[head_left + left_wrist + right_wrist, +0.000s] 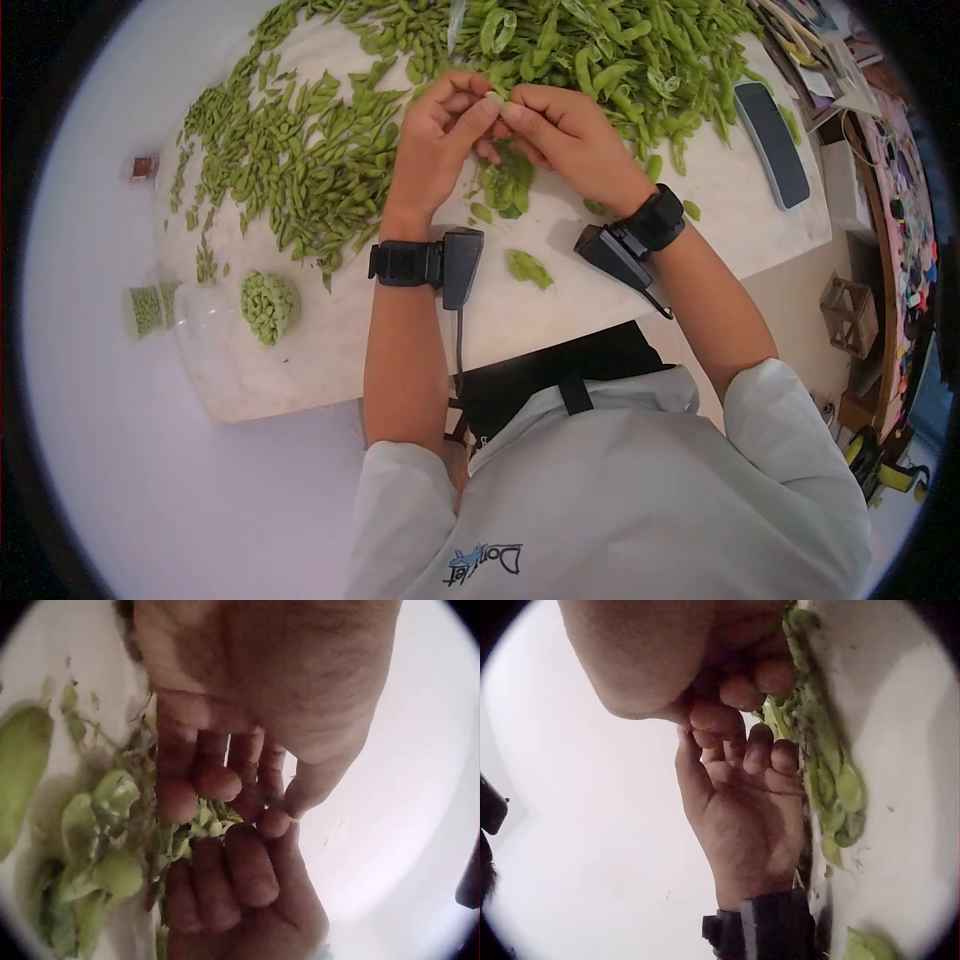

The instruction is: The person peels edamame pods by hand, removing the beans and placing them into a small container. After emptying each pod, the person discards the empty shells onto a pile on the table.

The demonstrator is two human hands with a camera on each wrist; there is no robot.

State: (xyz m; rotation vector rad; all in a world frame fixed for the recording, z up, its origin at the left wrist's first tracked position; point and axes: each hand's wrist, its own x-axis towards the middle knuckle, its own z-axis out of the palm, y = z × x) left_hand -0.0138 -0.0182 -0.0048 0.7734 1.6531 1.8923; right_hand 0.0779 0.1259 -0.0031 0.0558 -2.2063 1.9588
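Both hands meet at the back middle of the table in the head view, fingertips together on a small green pod (pixel 497 98). The left hand (pixel 437 140) pinches it between thumb and curled index finger. From the other side the right hand (pixel 580 140) pinches it too, thumb against index finger. Below them lies a small heap of flattened green pods (pixel 507 185). In the left wrist view the left hand (pixel 262 667) and the facing fingers nearly hide the pod; in the right wrist view the right hand (pixel 645 660) also covers it.
Many small pods (pixel 320 190) spread over the left of the table (pixel 400 330); a larger pile of pods (pixel 640 60) fills the back right. A clear container of shelled beans (pixel 268 308) stands front left. A phone (pixel 772 145) lies at the right, an opened pod (pixel 528 268) near the front.
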